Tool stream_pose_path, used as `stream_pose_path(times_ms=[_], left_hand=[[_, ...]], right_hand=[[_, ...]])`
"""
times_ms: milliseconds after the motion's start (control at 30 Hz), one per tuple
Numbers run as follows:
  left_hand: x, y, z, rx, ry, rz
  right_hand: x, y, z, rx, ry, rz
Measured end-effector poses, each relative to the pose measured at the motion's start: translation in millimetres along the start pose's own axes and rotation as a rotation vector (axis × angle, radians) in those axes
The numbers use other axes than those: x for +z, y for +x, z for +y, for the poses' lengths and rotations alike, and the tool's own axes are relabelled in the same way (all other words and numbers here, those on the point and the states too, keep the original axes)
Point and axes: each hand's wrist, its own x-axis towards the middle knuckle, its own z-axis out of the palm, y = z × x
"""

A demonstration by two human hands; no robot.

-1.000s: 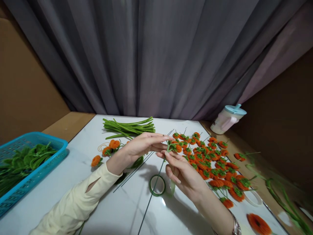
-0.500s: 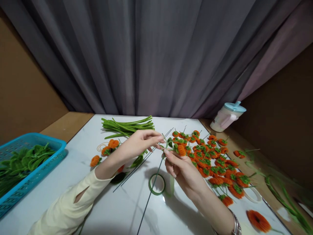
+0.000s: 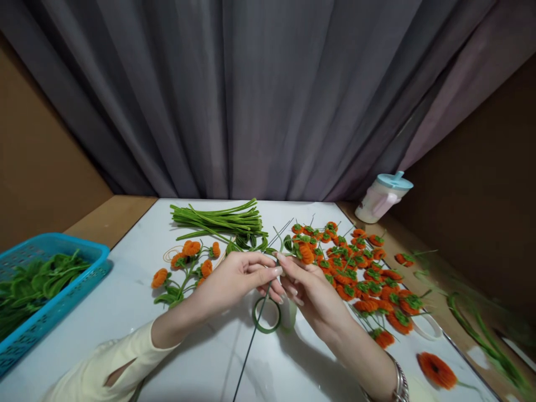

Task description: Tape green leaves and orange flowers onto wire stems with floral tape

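My left hand point(image 3: 251, 273) is closed, thumb and fingers pinched on a long dark green wire stem point(image 3: 248, 353) that slants down toward the front edge. Touching its fingertips is my right hand point(image 3: 312, 287), also closed in a pinch, around the upper part of the same stem. An orange fuzzy flower point(image 3: 307, 253) with a green base and a small dark green leaf point(image 3: 287, 242) stick out above the right fingers. How they join the stem is hidden by my fingertips. Just below my hands, a roll of green tape point(image 3: 256, 324) lies on the white tabletop point(image 3: 201, 357).
Many orange flower heads point(image 3: 355, 259) cover the right side. Behind my left hand lie a bundle of green stems point(image 3: 218, 219) and a finished-looking orange flower spray point(image 3: 184, 279). A blue basket point(image 3: 94, 273) of leaves stands left, a lidded cup point(image 3: 377, 201) back right.
My left hand has come down and closer to my right hand, its fingers now lower on the stem. The flower spray and leaves behind it show more. The view has shifted slightly.
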Motion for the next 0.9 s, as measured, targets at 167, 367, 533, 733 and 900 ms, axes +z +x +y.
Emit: stream_pose_path(times_ms=[167, 367, 533, 733, 900], left_hand=[[2.5, 0.3, -1.7, 0.004, -0.089, -0.026], [6.6, 1.1, -2.1, 0.057, -0.178, -0.009], [11.2, -2.5, -2.0, 0.120, -0.137, 0.072], [16.9, -3.6, -8.2, 0.166, -0.097, 0.181], [17.8, -2.9, -10.8, 0.180, -0.094, 0.175]], right_hand=[[0.7, 0.7, 0.2, -0.010, 0.028, -0.001], [0.2, 2.6, -1.6, -0.069, -0.008, 0.014], [-1.3, 4.2, -4.1, -0.114, -0.016, -0.007], [-2.1, 5.0, -4.7, -0.086, 0.001, -0.018], [-3.3, 5.7, -0.2, -0.065, 0.084, -0.061]])
